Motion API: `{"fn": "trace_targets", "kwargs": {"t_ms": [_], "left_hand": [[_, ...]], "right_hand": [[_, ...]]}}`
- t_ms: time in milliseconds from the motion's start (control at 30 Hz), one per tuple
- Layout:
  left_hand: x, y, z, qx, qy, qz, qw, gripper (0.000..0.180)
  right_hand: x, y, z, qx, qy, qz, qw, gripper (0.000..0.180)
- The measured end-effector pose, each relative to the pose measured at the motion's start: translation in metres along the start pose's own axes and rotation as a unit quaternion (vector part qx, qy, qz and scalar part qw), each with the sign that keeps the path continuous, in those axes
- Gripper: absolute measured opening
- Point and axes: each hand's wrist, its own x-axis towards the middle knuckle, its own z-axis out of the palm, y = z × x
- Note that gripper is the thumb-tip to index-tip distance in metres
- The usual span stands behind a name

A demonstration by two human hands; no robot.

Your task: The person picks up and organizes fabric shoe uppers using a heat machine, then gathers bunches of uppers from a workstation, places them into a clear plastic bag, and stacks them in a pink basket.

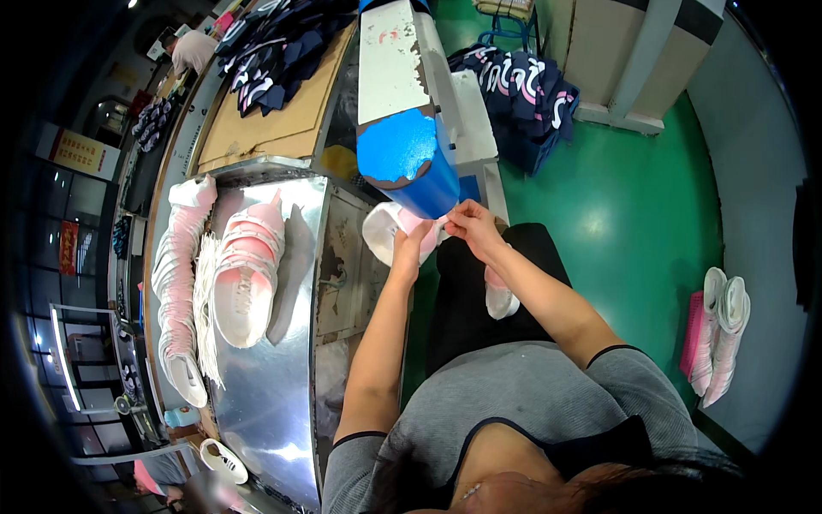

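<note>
Just below the blue machine head (398, 147), my left hand (409, 250) grips a white and pink shoe upper (383, 233) by its edge. My right hand (473, 226) has its fingertips pinched together at the other side of the same shoe upper, by the machine. The machine head hides part of the piece and whatever lies under it. Another white and pink shoe upper (500, 295) rests by my legs, partly covered by my right forearm.
On the metal table (278, 420) to my left lie a short stack of shoe uppers (244, 295), a long row of them (178, 291) and white laces (206, 313). Dark cut pieces (522, 86) are heaped ahead. A pink basket (692, 338) with shoe uppers stands right.
</note>
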Motion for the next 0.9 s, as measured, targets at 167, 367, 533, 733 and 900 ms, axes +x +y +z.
{"fn": "trace_targets", "kwargs": {"t_ms": [167,367,533,733,900], "left_hand": [[0.054,-0.013,-0.015,-0.303,0.001,-0.148,0.941,0.032],[-0.011,0.026,-0.063,-0.267,0.129,-0.079,0.952,0.035],[-0.152,0.096,-0.063,-0.039,0.279,-0.003,0.96,0.039],[-0.194,0.127,-0.173,0.066,0.56,0.082,0.822,0.037],[-0.091,0.126,-0.271,0.253,0.481,0.109,0.832,0.054]], "right_hand": [[0.036,-0.015,0.001,0.04,-0.013,0.073,0.996,0.012],[0.094,-0.005,-0.077,-0.673,-0.225,0.045,0.703,0.058],[0.113,0.107,-0.194,-0.835,-0.33,0.107,0.426,0.035],[0.088,0.078,-0.222,-0.863,-0.216,0.043,0.455,0.027],[0.056,-0.014,-0.17,-0.607,-0.083,-0.068,0.788,0.041]]}}
